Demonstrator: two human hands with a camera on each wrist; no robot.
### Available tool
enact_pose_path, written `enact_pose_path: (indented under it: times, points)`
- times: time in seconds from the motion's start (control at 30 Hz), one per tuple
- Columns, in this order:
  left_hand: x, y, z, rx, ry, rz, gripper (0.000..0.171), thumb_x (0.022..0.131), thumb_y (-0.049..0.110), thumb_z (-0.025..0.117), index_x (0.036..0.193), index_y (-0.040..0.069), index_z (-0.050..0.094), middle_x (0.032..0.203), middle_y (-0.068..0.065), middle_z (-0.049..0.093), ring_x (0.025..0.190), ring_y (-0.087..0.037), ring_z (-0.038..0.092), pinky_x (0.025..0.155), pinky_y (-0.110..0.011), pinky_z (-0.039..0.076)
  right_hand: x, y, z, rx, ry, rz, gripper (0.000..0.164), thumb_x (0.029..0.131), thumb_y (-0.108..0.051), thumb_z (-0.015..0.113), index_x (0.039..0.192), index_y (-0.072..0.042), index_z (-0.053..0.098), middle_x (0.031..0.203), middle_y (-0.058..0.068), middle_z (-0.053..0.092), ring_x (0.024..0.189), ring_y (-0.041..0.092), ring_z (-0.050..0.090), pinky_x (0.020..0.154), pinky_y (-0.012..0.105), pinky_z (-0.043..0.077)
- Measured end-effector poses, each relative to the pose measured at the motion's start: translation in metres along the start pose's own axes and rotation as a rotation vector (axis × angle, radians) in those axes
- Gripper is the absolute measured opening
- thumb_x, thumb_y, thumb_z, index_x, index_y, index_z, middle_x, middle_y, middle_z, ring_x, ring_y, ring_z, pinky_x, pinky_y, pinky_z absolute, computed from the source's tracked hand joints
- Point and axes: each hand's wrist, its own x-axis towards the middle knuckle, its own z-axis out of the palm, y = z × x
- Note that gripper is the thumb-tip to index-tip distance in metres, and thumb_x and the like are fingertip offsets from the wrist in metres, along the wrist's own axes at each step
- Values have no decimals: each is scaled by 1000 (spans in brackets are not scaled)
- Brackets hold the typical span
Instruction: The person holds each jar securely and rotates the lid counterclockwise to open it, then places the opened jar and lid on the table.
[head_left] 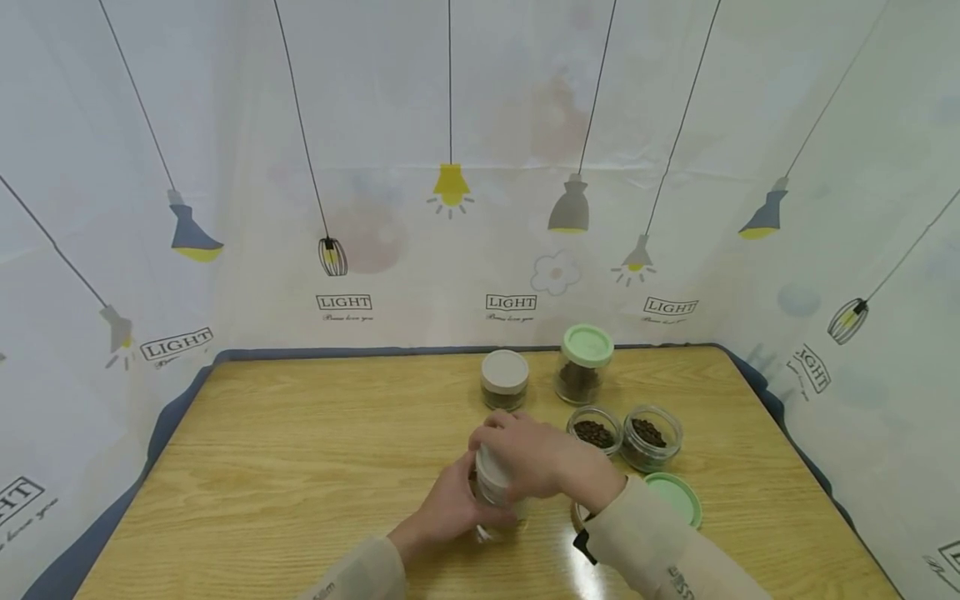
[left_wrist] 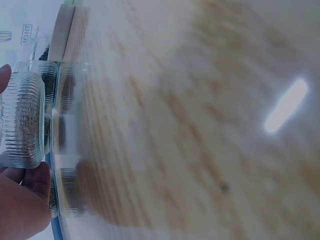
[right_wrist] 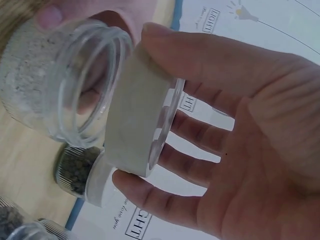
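My left hand (head_left: 453,506) grips a ribbed clear glass jar (right_wrist: 30,75) around its side, with a pale, flaky-looking filling inside. Fingers of my right hand (head_left: 538,460) pinch a white screw lid (right_wrist: 137,110) by its rim, thumb on one side and fingertips on the other. In the right wrist view the lid is tilted right at the jar's threaded mouth, and part of the bare glass neck shows beside it. The left wrist view catches the ribbed base of the jar (left_wrist: 22,125) above the table, between thumb and fingers.
Behind the hands stand a white-lidded jar (head_left: 505,381) and a taller green-lidded jar (head_left: 584,367) with dark contents. Two open jars of dark beans, a left one (head_left: 594,435) and a right one (head_left: 651,440), sit to the right. A green lid (head_left: 679,498) lies partly under the right sleeve.
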Motion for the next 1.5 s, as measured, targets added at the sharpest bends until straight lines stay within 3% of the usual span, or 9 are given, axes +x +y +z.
enact_pose_path:
  times: [0.33,0.87,1.1,1.33,1.5]
  points:
    - [1,2,-1,-8,11,-15,82,69,32,88,139,23,45,129,3,58,115,-16,55,96,-36,46,-7,0,-11,46,15,-2,61,74,-20,85,128,-20,57,131,5,52,113,24,54,86,41,53]
    - [4,1,-7,42,39,-20,84,69,36,88,140,23,45,132,3,56,116,-17,54,99,-39,44,-31,24,-14,100,74,94,61,71,-19,85,126,-22,60,126,10,57,109,27,54,83,44,52]
    - [5,0,-10,40,47,1,84,68,34,89,139,21,46,133,1,57,118,-18,54,100,-40,43,-40,35,-14,115,39,142,61,71,-18,83,127,-24,58,124,9,57,109,27,53,84,43,51]
    - [5,-4,-12,50,72,-1,86,64,35,90,138,23,47,129,2,59,110,-17,55,95,-37,44,-47,42,-10,126,20,134,65,72,-25,83,131,-23,56,121,13,60,100,24,57,80,42,51]
    - [6,-4,-13,47,76,-8,88,64,35,91,139,21,46,129,2,58,110,-18,55,95,-37,44,-51,45,-4,143,-9,132,65,72,-33,83,130,-24,55,115,6,62,100,21,55,80,41,49]
